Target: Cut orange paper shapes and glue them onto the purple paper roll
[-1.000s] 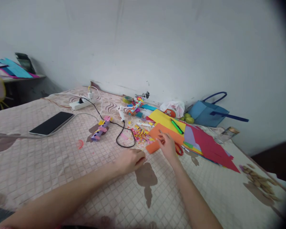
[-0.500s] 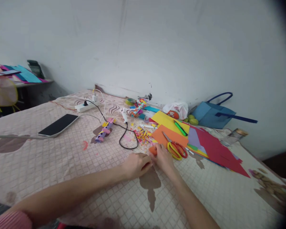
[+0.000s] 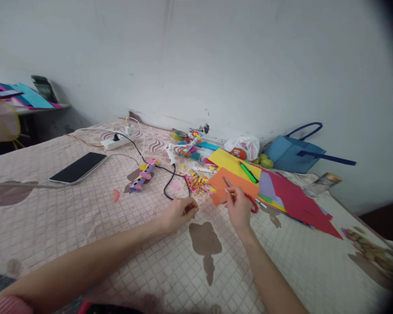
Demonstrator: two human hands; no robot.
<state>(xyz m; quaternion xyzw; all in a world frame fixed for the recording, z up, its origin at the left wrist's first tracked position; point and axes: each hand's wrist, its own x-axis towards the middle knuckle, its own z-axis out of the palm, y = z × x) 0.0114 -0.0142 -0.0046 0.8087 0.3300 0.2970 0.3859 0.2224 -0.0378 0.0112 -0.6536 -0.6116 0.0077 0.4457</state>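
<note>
My right hand point(image 3: 239, 208) is closed, its fingertips at the right edge of a small orange piece of paper point(image 3: 218, 197). It hovers over or rests against the scissors point(image 3: 253, 204), hiding the yellow handle; the red handle and part of the blades show. Beneath the blades lies a larger orange sheet point(image 3: 240, 188). My left hand point(image 3: 180, 213) is over the tablecloth with its fingers curled and thumb and forefinger pressed together. Whatever it pinches, if anything, is too small to make out. Colourful paper scraps point(image 3: 198, 183) are heaped just beyond my hands.
A white glue gun point(image 3: 170, 155) trails a black cord. Left of it are a decorated purple paper roll point(image 3: 144, 175), a phone-like slab point(image 3: 79, 167) and a power strip point(image 3: 118, 141). To the right are a green cutter point(image 3: 249, 172), red paper point(image 3: 298, 200) and a blue bag point(image 3: 291, 152).
My hands have drawn apart, the left toward the left and the right to the right over the scissors. The small orange piece has shifted right with my right hand.
</note>
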